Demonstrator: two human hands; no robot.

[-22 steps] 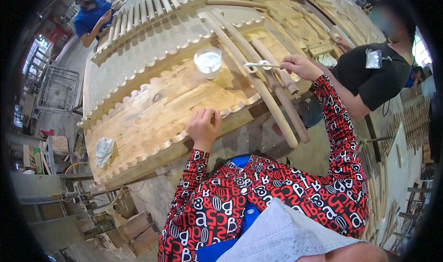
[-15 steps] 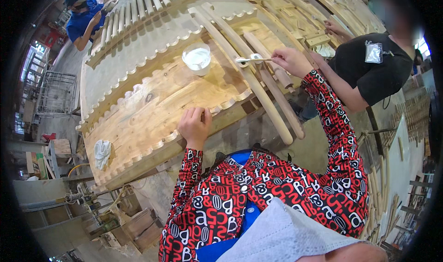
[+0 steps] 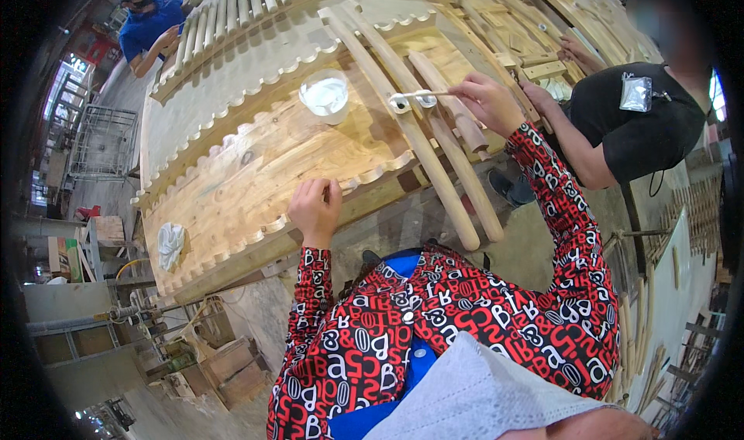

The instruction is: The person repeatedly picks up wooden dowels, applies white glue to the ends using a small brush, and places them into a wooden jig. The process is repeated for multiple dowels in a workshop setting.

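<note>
My right hand point(image 3: 490, 103) pinches a thin wooden stick point(image 3: 439, 93) between thumb and fingers. Its far end reaches over two round wooden poles, the nearer pole point(image 3: 435, 165) and the one beside it point(image 3: 467, 178). White wet-looking rings point(image 3: 398, 103) mark the poles near the stick's tip; whether that tip touches wood I cannot tell. My left hand point(image 3: 315, 211) is curled closed at the near edge of the scalloped wooden rack point(image 3: 256, 165), with nothing visible in it. Between the hands and farther back stands a translucent cup of white liquid point(image 3: 325, 99).
A crumpled white rag point(image 3: 171, 246) lies at the rack's left end. Another thick wooden piece point(image 3: 449, 103) rests right of the poles. A person in black point(image 3: 616, 118) works close on the right; another in blue point(image 3: 147, 25) is at the far left beside several pale rods point(image 3: 232, 13).
The stick's tip has shifted slightly left along with my right hand. White rings now show on both poles. The poles' near ends have moved a little left and my left hand stays curled.
</note>
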